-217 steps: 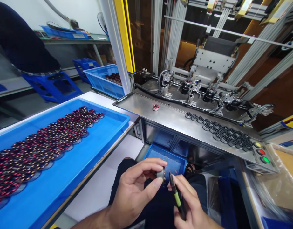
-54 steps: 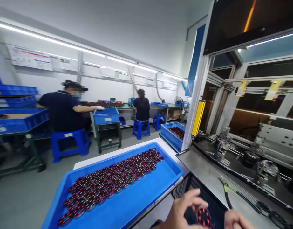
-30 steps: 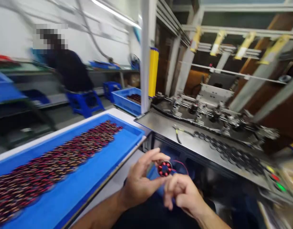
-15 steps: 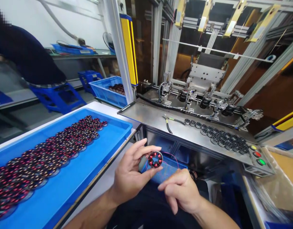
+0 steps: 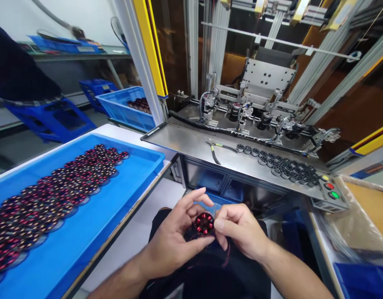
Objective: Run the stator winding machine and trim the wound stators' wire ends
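Note:
My left hand (image 5: pixel 179 236) grips a small round motor stator (image 5: pixel 204 223) by its rim, between thumb and fingers. The stator has a black ring and red wire coils facing up. At its right edge, my right hand (image 5: pixel 238 228) is closed in a pinch, apparently on the stator's thin red wire. A loose length of that wire (image 5: pixel 226 255) hangs below the right fingers. The exact pinch point is hidden. Both hands are above my lap.
A blue tray (image 5: pixel 129 195) at left bears many wound stators (image 5: pixel 63 187). On the metal bench (image 5: pixel 191 145) lie cutters (image 5: pixel 214 151) and black unwound stators (image 5: pixel 281 164). Behind stands a winding machine (image 5: pixel 266 91); buttons (image 5: pixel 331 189) are at right. A seated person (image 5: pixel 23 70) is at far left.
My right hand has come up to the stator's right edge and closed into a pinch. The stator sits slightly lower, and the red wire loop is drawn in. The view has tilted down.

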Action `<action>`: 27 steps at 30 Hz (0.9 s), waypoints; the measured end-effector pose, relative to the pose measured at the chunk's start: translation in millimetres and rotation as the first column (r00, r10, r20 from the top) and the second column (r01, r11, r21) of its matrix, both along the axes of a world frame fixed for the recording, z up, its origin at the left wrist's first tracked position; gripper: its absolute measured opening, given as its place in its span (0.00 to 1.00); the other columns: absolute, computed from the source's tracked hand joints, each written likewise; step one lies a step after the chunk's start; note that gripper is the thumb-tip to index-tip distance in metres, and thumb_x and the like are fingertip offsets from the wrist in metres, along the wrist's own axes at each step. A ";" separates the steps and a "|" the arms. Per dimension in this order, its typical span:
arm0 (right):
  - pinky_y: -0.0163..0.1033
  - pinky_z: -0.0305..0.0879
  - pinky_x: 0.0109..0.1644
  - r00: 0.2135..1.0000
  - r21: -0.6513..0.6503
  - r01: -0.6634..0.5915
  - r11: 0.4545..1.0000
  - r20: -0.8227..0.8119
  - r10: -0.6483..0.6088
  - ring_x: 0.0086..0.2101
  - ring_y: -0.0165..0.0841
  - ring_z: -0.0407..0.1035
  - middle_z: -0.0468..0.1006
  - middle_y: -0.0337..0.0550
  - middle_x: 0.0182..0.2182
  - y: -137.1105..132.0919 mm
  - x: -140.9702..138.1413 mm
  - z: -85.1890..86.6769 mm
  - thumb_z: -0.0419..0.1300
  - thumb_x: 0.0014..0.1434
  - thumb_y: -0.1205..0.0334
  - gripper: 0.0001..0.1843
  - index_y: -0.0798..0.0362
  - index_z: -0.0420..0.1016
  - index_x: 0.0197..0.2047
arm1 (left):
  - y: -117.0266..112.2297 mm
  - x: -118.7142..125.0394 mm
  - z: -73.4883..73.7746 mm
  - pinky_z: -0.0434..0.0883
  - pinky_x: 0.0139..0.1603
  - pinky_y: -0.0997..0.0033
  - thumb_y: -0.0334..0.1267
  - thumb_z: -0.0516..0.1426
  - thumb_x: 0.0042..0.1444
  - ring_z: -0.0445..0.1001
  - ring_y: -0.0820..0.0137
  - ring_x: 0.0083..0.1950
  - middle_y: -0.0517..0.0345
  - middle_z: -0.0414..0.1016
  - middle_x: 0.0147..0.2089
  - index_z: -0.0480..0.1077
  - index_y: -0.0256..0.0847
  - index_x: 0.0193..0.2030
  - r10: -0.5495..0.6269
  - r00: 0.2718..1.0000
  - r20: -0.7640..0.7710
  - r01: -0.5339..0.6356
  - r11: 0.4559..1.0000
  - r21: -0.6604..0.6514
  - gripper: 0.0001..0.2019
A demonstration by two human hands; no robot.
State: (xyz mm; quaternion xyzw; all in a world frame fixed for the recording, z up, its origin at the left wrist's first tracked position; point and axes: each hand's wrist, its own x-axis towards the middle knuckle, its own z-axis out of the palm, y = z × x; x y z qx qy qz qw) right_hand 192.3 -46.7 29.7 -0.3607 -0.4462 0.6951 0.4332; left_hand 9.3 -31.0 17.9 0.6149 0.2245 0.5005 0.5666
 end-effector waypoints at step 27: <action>0.38 0.60 0.35 0.937 0.364 0.267 0.892 0.116 -0.328 0.28 0.30 0.62 0.68 0.37 0.26 -13.7 1.6 -4.2 0.61 0.64 0.54 0.14 0.52 0.66 0.30 | -4.1 4.4 0.9 0.79 0.46 0.74 0.25 0.62 0.57 0.80 0.68 0.48 0.53 0.79 0.54 0.69 0.52 0.58 -0.044 0.997 0.062 0.053 0.986 -0.157 0.24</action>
